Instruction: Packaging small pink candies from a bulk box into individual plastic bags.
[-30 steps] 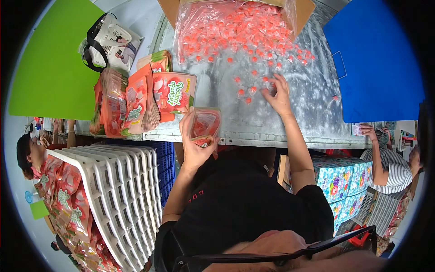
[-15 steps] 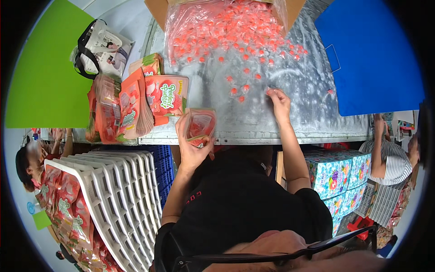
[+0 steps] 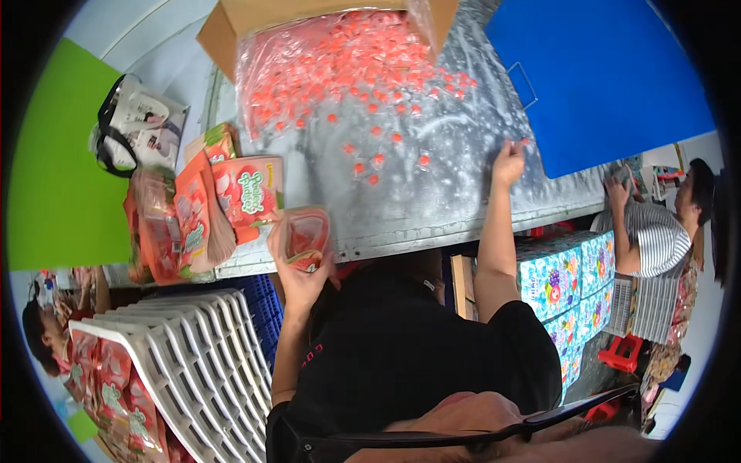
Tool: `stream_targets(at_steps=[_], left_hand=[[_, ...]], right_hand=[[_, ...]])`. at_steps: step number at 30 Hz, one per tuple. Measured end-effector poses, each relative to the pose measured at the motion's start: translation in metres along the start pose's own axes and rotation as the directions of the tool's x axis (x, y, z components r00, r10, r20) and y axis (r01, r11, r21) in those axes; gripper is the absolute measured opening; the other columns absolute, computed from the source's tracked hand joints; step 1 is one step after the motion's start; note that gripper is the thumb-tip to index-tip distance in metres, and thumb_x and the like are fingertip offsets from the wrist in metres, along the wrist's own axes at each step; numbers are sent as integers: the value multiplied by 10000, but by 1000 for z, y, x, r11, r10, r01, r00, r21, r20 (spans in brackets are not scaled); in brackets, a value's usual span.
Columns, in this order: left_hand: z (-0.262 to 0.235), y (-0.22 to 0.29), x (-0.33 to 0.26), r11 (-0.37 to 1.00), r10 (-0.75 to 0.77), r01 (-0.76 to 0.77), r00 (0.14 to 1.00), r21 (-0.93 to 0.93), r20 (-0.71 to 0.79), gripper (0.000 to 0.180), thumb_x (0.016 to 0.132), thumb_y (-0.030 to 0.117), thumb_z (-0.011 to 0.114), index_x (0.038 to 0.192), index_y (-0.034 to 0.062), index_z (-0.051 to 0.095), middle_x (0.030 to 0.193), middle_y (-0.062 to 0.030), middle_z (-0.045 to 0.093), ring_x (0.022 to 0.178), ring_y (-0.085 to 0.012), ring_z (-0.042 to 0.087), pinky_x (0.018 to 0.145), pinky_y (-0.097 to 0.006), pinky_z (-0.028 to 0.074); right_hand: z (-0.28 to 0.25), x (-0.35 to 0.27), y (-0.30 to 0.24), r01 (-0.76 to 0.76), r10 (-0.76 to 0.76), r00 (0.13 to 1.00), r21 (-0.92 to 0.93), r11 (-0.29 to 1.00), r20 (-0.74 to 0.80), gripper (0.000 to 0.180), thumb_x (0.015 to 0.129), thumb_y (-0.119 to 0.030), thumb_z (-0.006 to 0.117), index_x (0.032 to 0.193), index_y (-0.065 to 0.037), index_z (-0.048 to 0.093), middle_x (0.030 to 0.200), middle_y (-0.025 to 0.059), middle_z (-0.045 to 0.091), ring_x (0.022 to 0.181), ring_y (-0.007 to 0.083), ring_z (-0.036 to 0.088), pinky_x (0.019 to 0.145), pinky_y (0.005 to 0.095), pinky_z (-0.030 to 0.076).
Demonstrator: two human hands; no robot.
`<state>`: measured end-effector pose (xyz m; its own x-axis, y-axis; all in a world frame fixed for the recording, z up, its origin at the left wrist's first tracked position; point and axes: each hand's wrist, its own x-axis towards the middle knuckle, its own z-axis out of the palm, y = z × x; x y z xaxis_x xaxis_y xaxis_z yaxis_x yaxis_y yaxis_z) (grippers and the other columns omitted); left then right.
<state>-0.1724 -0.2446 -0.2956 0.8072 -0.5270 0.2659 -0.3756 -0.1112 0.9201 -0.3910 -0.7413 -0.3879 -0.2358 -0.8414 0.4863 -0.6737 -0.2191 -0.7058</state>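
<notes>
My left hand (image 3: 297,274) grips an open red pouch (image 3: 306,233) at the table's near edge, its mouth spread and facing up. At the right, beside the blue board, my right hand (image 3: 508,163) has its fingers pinched at a small red wrapped candy (image 3: 525,141). A single wrapped candy (image 3: 424,160) lies apart on the metal table, with several more loose ones to its left. Beyond them, a big heap of wrapped candies (image 3: 347,65) spills from a plastic-lined cardboard box (image 3: 218,35). Flat printed pouches (image 3: 251,189) are stacked left of my left hand.
A blue board (image 3: 602,85) covers the table's right side, with a metal wire handle. A white bag with black straps (image 3: 143,127) stands far left beside a green board (image 3: 54,170). White crates (image 3: 185,347) and patterned cartons (image 3: 552,285) flank me below. Other people sit left and right.
My right hand has let go of one candy, left lying on the table, and moved right to another beside the blue board. My left hand keeps the pouch. The view has tilted.
</notes>
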Motion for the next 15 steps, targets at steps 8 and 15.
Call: stream_targets(at_steps=[8, 15], left_hand=[[-5, 12, 3, 995, 48, -48, 999, 92, 4, 961, 630, 40, 867, 1474, -35, 415, 1443, -218, 421, 1376, -370, 409, 1167, -456, 342], [-8, 14, 2, 995, 57, -56, 998, 85, -15, 976, 626, 50, 880, 1475, -32, 405, 1438, -216, 420, 1374, -366, 412, 1163, -457, 347]], right_hand=[[10, -62, -95, 405, -462, 822, 230, 885, 333, 428, 875, -241, 754, 1253, -53, 686, 1267, 175, 647, 1163, 377, 604, 993, 462, 484], [37, -130, -151, 643, -754, 427, 420, 641, 499, 382, 951, -244, 667, 1331, -203, 679, 1452, 134, 559, 1334, 329, 503, 1148, 484, 333]])
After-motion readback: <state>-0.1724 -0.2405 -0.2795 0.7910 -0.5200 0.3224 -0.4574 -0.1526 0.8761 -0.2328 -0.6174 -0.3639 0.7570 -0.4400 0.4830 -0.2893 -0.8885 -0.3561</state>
